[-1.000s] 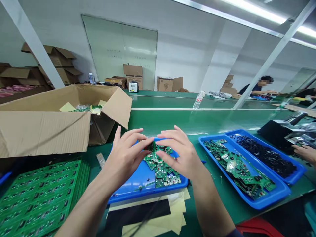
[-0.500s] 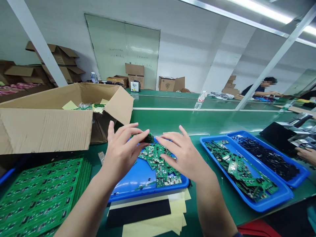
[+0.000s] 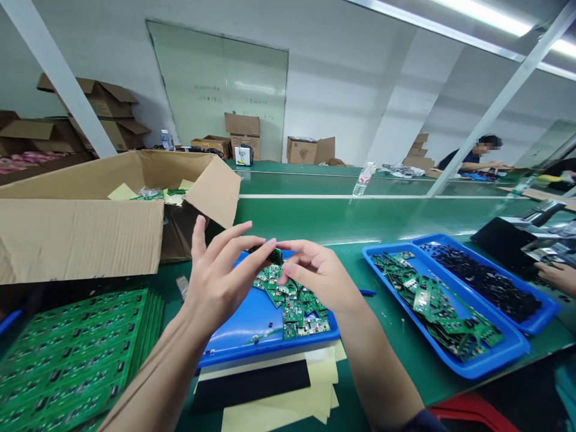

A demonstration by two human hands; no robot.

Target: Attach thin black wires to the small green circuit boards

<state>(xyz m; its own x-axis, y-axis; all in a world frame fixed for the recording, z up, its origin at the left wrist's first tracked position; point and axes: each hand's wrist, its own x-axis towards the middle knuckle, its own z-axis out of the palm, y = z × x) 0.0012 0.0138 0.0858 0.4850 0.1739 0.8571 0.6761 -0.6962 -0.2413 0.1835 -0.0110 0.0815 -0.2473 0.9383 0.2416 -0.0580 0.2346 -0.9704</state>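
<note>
My left hand (image 3: 218, 279) and my right hand (image 3: 315, 273) meet above a blue tray (image 3: 245, 327). Between their fingertips they pinch one small green circuit board with a dark part on it (image 3: 271, 255). The left hand's other fingers fan upward; the right hand's fingers curl in. Under the hands, a heap of small green circuit boards (image 3: 292, 300) lies at the tray's right side. The tray rests on yellow paper sheets and a black sheet (image 3: 252, 384).
A stack of large green circuit-board panels (image 3: 76, 354) lies at the left, behind it an open cardboard box (image 3: 90, 222). Two more blue trays stand right, one with boards (image 3: 441, 309), one with black parts (image 3: 490, 282). Another person's hand (image 3: 558, 276) is far right. A water bottle (image 3: 362, 180) stands on the belt.
The left hand lifted the small board up off the heap. The right hand, flat over the heap before, rose, curled its fingers and took hold of the same board.
</note>
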